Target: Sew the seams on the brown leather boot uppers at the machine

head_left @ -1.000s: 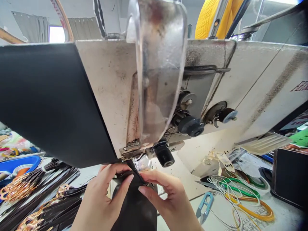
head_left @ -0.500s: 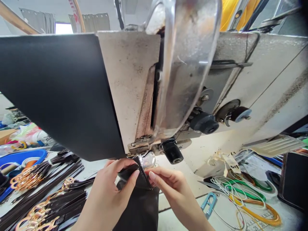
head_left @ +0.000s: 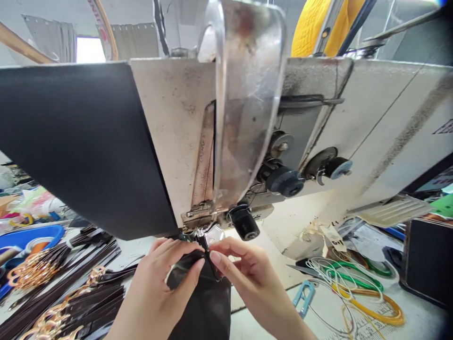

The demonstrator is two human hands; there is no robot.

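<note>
Here's my black piece (head_left: 207, 311), smooth, softly glossy, its upper part pinched in my left hand (head_left: 161, 278) and my right hand (head_left: 249, 271); its narrow edge strip (head_left: 213, 267) slants up and away between my fingertips, far end right by the foot of the sewing machine (head_left: 166, 108); below, the broad sheet spreads toward me, creased near the top, flatter lower down, running out of view.

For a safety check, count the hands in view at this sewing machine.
2: the left hand and the right hand, facing each other across the black material; no others show.
</note>
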